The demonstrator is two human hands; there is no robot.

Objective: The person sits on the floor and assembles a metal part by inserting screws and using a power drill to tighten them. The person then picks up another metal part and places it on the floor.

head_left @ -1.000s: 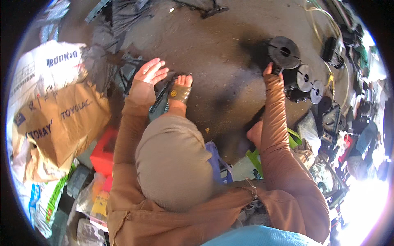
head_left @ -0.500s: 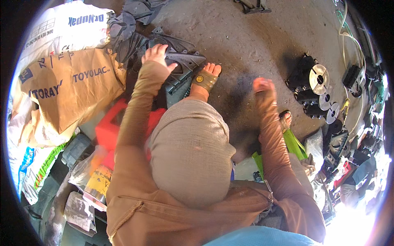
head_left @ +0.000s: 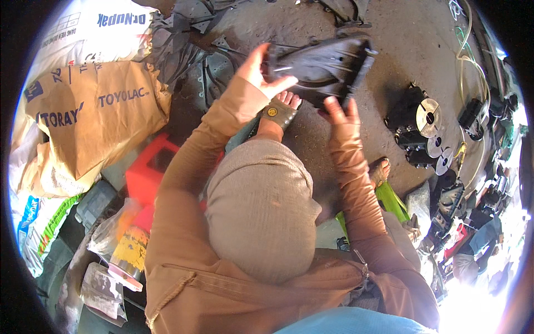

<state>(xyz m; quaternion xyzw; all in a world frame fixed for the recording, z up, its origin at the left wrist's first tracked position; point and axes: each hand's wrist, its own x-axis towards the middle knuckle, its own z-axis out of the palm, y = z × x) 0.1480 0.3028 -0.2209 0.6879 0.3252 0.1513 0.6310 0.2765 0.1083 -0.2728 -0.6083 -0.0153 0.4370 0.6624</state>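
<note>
A black moulded plastic part (head_left: 320,64), roughly triangular with raised ribs and edges, is held up in front of me above the floor. My left hand (head_left: 260,75) grips its left end, with the thumb stretched along the near side. At the lower right corner, my right hand (head_left: 340,114) has its fingers pressed against the part's near edge; some fingers are hidden behind it. My sandalled left foot (head_left: 280,113) is on the floor just below the part. Several similar dark plastic pieces (head_left: 214,72) lie in a heap beyond my left hand.
A brown paper sack (head_left: 100,119) and a white sack (head_left: 105,28) stand at the left. Beside my left arm is a red plastic object (head_left: 147,172). Black cylindrical parts with metal discs (head_left: 428,115) lie on the floor at right, near a pale hose (head_left: 484,72).
My left hand has lifted the black part off the heap and carried it to the right. My right hand has moved up and left onto its corner.
</note>
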